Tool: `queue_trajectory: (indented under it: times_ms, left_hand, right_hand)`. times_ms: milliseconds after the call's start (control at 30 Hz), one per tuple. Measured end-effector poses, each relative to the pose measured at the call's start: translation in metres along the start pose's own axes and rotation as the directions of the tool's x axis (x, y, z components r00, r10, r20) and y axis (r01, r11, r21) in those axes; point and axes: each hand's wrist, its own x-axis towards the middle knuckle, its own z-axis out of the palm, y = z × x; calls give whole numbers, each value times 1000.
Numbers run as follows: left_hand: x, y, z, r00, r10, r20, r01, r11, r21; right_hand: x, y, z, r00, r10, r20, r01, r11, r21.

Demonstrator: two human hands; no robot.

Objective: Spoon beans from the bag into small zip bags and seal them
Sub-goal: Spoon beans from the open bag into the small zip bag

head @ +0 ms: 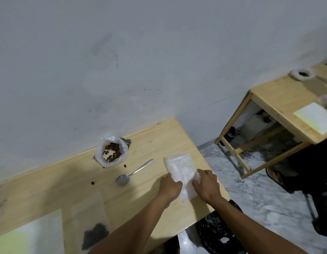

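Both hands, left hand and right hand, apparently pinching zip-bag stack between them; spoon lies left.

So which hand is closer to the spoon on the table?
The left hand. It rests on the pack of zip bags, just right of the spoon bowl. The right hand is farther right, on the pack's other side.

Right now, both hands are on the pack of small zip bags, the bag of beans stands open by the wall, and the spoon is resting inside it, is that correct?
Not quite: the spoon lies on the wooden table, beside the bag of beans, not inside it, as the head view shows. The left hand and right hand are indeed on the pack of small zip bags.
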Motion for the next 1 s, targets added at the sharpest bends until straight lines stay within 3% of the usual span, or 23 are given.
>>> queue_trajectory:
  times_ms: [67, 133, 233, 400, 533, 667, 700, 733, 800, 833, 933, 1000]
  left_hand:
    - [-1, 3, -5, 996, 46, -80, -49, 998, -28]
    - [-1, 5, -14, 981, 87, -172, -105, 989, -100]
    - [-1, 10, -40, 943, 183, -279, -225, 966, -127]
    - [-3, 11, -91, 876, 355, -327, -383, 924, -21]
    - [-4, 2, -130, 838, 448, -310, -462, 886, 32]
    - [-8, -3, -160, 712, 433, -553, -497, 867, 39]
    - [-11, -1, -167, 715, 373, -592, -487, 872, -39]
    - [-17, 3, -173, 762, 272, -588, -460, 866, -195]
    - [-27, 11, -185, 902, 88, -423, -341, 748, -569]
    - [-32, 13, -191, 939, 56, -340, -289, 666, -688]
    - [-49, 16, -207, 955, 77, -286, -282, 531, -799]
    - [-60, 15, -213, 946, 87, -312, -311, 517, -798]
  right_hand:
    - [2, -4, -2, 995, -26, -94, 36, 993, 111]
    - [4, -13, -6, 989, -14, -148, 68, 926, 371]
    - [4, -34, -19, 998, -63, -14, 54, 713, 699]
    - [5, -84, -39, 978, -201, 51, 66, 532, 844]
    - [2, -131, -49, 954, -298, 35, 110, 458, 882]
    - [-5, -171, -42, 907, -415, -65, 285, 493, 822]
    - [-6, -178, -37, 882, -457, -111, 364, 515, 776]
    - [-7, -185, -32, 850, -508, -142, 440, 534, 722]
    - [-10, -198, -23, 778, -609, -150, 549, 546, 633]
    - [-11, -203, -18, 741, -659, -129, 588, 545, 598]
    - [-18, -218, -9, 633, -774, -21, 676, 539, 502]
    - [-23, -224, -8, 618, -785, 43, 654, 543, 527]
